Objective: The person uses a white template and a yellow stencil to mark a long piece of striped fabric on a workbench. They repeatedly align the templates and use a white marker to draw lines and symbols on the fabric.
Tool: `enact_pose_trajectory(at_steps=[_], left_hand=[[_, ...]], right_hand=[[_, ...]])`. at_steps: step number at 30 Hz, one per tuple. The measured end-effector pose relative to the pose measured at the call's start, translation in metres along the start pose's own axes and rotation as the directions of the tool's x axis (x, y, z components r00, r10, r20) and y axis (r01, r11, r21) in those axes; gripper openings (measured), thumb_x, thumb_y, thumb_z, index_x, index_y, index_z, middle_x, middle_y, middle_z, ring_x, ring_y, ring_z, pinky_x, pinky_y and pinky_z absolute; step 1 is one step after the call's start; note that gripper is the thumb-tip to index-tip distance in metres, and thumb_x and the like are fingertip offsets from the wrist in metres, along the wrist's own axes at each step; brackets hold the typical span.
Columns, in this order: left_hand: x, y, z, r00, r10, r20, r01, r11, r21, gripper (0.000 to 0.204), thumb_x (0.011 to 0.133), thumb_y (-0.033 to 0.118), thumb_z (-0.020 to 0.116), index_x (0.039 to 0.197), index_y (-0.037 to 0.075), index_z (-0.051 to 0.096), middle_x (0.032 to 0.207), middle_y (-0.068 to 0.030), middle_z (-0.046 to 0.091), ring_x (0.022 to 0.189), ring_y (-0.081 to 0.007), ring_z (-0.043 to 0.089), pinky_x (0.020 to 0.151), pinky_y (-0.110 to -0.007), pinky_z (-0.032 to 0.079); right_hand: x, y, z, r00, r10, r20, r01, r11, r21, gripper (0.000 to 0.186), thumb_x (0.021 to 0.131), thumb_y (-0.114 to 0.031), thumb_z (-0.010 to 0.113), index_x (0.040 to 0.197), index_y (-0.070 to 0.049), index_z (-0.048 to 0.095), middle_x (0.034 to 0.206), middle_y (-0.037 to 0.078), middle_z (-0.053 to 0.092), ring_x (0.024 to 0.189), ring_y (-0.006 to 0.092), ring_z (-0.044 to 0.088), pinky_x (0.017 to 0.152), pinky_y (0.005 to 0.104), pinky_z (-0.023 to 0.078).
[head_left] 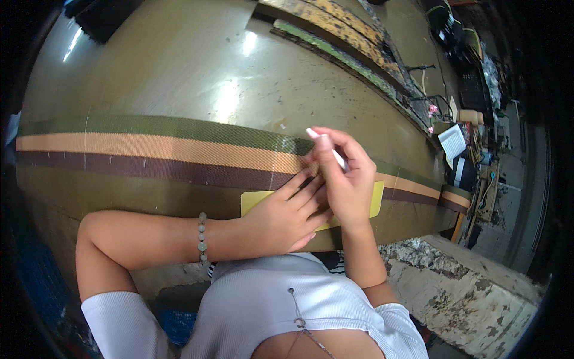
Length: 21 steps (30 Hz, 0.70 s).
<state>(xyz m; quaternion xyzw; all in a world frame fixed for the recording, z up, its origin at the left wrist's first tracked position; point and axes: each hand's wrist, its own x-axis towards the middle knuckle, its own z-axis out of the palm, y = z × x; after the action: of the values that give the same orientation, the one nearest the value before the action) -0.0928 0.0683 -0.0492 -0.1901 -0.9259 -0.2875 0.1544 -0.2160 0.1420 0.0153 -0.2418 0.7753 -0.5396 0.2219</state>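
Observation:
A long woven webbing strap [170, 146] with green, tan and dark brown bands runs across the table from the far left edge to the right. Several thin white lines and marks cross it. My left hand [278, 221] lies flat with fingers spread, over a yellow card [254, 198] at the strap's near edge; its fingertips reach the strap. My right hand [353, 179] is closed around a slim white marking stick [341, 159], just over the strap beside my left fingertips. Its working tip and part of the card are hidden by my hands.
The table [179, 75] is brown and glossy. Across its far right side lie worn yellow and green boards [341, 57]. The strap's right end [455, 198] hangs at the table edge. Beyond are papers [452, 143] and a thread spool [470, 116]; a chipped ledge [454, 281] stands nearer.

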Motion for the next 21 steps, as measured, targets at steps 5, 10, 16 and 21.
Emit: enact_pose_trajectory(at_steps=[5, 10, 16, 21], left_hand=[[0.004, 0.001, -0.004, 1.000, -0.001, -0.001, 0.001, 1.000, 0.012, 0.054, 0.088, 0.038, 0.064, 0.132, 0.006, 0.060, 0.144, -0.0285, 0.048, 0.140, -0.0414, 0.042, 0.120, -0.061, 0.022], [0.003, 0.005, -0.010, 0.996, -0.063, 0.065, 0.062, 0.998, 0.011, 0.062, 0.087, 0.042, 0.064, 0.141, 0.014, 0.055, 0.154, -0.0249, 0.040, 0.145, -0.0365, 0.038, 0.116, -0.070, 0.019], [0.005, 0.005, 0.000, 0.986, -0.078, 0.148, 0.079, 0.997, 0.003, 0.057, 0.093, 0.044, 0.057, 0.141, 0.015, 0.055, 0.158, -0.0248, 0.035, 0.147, -0.0379, 0.033, 0.121, -0.057, 0.019], [0.003, 0.009, 0.010, 0.978, -0.064, 0.197, 0.060, 0.998, 0.027, 0.057, 0.094, 0.044, 0.056, 0.142, 0.011, 0.054, 0.153, -0.0262, 0.041, 0.145, -0.0391, 0.036, 0.122, -0.052, 0.021]], right_hand=[[-0.050, -0.037, -0.024, 0.972, 0.118, 0.205, -0.228, 0.702, 0.675, 0.051, 0.105, -0.061, 0.028, 0.086, -0.015, 0.039, 0.056, 0.000, 0.036, 0.044, 0.0156, 0.041, 0.035, 0.0369, 0.045], [-0.126, -0.077, -0.066, 0.982, 0.187, -0.010, 0.006, 0.022, 1.000, 0.057, 0.100, -0.065, 0.043, 0.077, -0.013, 0.050, 0.071, 0.002, 0.055, 0.054, 0.0160, 0.049, 0.056, 0.0311, 0.048], [-0.091, -0.068, -0.091, 0.685, -0.592, 0.424, -0.432, 0.139, 0.891, 0.039, 0.100, -0.053, 0.048, 0.106, -0.015, 0.044, 0.117, 0.031, 0.043, 0.113, 0.0361, 0.045, 0.082, 0.0630, 0.032], [-0.012, -0.020, -0.039, 0.937, -0.022, 0.348, -0.283, 0.533, 0.797, 0.049, 0.108, -0.044, 0.040, 0.070, -0.013, 0.040, 0.061, 0.001, 0.038, 0.057, 0.0161, 0.035, 0.050, 0.0320, 0.032]])
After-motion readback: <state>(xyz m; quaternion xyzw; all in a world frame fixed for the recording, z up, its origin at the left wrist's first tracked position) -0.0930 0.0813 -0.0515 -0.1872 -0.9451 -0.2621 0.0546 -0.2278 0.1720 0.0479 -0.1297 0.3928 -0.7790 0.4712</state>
